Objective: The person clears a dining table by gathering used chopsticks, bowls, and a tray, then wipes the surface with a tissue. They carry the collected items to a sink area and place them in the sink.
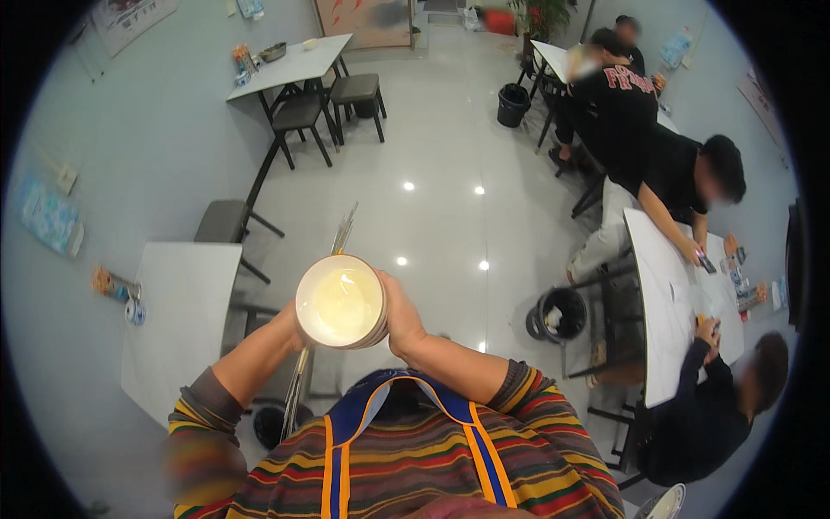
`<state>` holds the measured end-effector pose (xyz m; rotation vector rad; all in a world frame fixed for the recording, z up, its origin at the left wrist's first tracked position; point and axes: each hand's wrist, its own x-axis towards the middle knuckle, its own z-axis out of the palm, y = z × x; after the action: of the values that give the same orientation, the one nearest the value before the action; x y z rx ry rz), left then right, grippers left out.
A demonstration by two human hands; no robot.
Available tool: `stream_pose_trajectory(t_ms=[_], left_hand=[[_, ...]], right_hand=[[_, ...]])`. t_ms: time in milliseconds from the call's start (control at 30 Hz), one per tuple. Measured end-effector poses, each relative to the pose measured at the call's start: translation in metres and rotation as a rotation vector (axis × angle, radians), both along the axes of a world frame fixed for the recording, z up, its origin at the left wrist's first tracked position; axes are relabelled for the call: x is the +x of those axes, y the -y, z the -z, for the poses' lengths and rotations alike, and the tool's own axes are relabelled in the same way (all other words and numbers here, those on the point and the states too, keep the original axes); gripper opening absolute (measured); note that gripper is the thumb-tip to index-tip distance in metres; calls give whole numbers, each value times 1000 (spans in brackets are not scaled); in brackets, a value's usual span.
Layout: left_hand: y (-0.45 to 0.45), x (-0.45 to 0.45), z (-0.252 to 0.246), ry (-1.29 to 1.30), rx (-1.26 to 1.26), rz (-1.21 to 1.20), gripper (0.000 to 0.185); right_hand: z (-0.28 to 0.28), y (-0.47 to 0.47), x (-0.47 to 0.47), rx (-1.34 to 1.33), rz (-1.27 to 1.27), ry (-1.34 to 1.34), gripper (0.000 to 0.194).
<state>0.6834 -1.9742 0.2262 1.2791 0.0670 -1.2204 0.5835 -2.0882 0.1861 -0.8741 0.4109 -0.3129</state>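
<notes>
In front of my chest I hold a stack of bowls (381, 332), seen from above. The top bowl (340, 300) is cream inside with a brown rim, and its bottom shines pale yellow; whether liquid is in it I cannot tell. My right hand (403, 316) wraps the stack's right side. On the other side is my left hand (297, 326), its fingers mostly hidden behind the bowls. A bundle of thin metal skewers (295, 396) passes below the stack beside my left hand, the far ends showing past the rim.
A white table (185, 285) with a chopstick holder stands left, a stool (222, 221) beyond it. Two people sit or lean at the right table (655, 337); others sit farther back. A black bin (563, 314) is on the floor. A patterned bowl (664, 503) shows at bottom right.
</notes>
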Motion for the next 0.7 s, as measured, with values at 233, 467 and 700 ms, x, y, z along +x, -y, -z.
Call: stream_pose_trajectory(t_ms=[233, 467, 700], left_hand=[[103, 203, 21, -4, -29, -42, 34], [183, 382, 7, 46, -37, -135, 30], [239, 576, 8, 60, 28, -64, 32]], right_hand=[[20, 121, 209, 40, -126, 8, 42], [28, 189, 406, -226, -108, 40, 42], [13, 246, 580, -43, -112, 103, 42]])
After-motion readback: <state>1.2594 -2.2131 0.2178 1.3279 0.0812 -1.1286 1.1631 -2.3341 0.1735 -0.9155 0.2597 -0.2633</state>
